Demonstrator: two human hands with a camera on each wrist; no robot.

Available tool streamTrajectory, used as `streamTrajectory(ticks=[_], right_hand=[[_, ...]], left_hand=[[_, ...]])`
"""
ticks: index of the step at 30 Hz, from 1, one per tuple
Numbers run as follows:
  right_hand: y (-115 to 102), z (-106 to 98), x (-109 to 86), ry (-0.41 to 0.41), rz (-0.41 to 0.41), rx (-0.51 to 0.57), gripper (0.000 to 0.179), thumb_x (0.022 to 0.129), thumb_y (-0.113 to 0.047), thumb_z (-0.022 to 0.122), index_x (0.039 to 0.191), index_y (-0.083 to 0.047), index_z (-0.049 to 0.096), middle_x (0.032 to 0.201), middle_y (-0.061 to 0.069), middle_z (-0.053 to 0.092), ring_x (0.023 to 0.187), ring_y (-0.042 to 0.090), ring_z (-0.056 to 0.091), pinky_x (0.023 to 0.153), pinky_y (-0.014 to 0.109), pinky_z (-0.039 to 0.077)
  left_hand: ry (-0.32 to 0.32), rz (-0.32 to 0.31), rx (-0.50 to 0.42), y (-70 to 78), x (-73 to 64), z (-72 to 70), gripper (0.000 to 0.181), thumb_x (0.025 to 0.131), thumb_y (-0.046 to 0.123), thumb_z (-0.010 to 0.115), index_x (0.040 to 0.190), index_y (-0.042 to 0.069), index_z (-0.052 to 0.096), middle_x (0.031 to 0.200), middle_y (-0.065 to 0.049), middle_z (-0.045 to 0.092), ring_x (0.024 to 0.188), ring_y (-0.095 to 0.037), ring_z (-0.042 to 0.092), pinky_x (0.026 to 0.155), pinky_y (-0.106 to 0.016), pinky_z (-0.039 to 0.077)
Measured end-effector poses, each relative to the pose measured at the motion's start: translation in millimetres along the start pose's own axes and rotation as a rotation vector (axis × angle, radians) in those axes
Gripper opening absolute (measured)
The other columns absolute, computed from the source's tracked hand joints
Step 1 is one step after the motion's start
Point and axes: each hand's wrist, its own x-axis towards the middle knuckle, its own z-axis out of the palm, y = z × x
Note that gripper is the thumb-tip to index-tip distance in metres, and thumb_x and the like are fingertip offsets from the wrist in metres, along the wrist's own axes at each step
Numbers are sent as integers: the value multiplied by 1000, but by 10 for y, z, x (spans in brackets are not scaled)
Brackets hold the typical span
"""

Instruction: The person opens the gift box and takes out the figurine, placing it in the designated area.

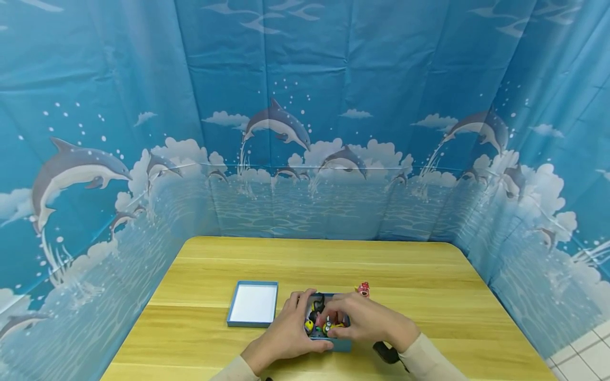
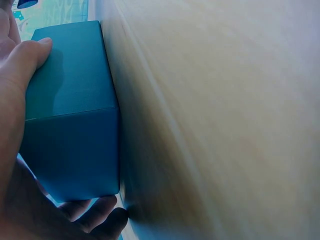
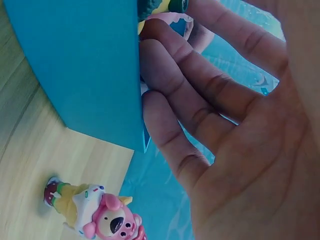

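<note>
A blue box (image 1: 341,345) full of small toy figures stands near the table's front. My left hand (image 1: 292,327) grips its left side, thumb along the front wall; in the left wrist view the fingers curl round the box's (image 2: 75,150) far end. My right hand (image 1: 358,317) reaches over the right rim, fingers bent down inside. Between its thumb and fingertips is a yellow minion figure (image 1: 327,327) with goggles; in the right wrist view a yellow-and-dark figure (image 3: 162,7) shows at those fingers. Beside them lies a pink piece (image 1: 320,319), and a black figure (image 1: 319,302) sits behind.
A pink bear figure (image 1: 364,289) stands on the table just behind the right hand. Left of the box, the blue-rimmed lid (image 1: 253,303) lies with its white inside up. A dolphin-print curtain (image 1: 305,206) hangs around the wooden table (image 1: 410,264).
</note>
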Motion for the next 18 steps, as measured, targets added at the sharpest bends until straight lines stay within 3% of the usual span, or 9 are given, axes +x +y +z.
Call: streamTrajectory(ticks=[6, 18], right_hand=[[13, -8, 43, -23, 9, 15, 14, 110, -23, 85, 123, -27, 84, 104, -12, 77, 85, -5, 64, 77, 22, 60], [23, 4, 63, -38, 46, 20, 13, 109, -21, 86, 122, -24, 85, 104, -16, 79, 85, -6, 68, 78, 19, 60]], left_hand=[[3, -5, -10, 3, 3, 5, 132, 86, 85, 89, 185, 23, 27, 172, -16, 48, 145, -32, 61, 107, -59, 65], [-5, -1, -11, 14, -6, -3, 132, 87, 84, 89, 185, 22, 26, 170, -16, 48, 144, -31, 61, 108, -57, 64]])
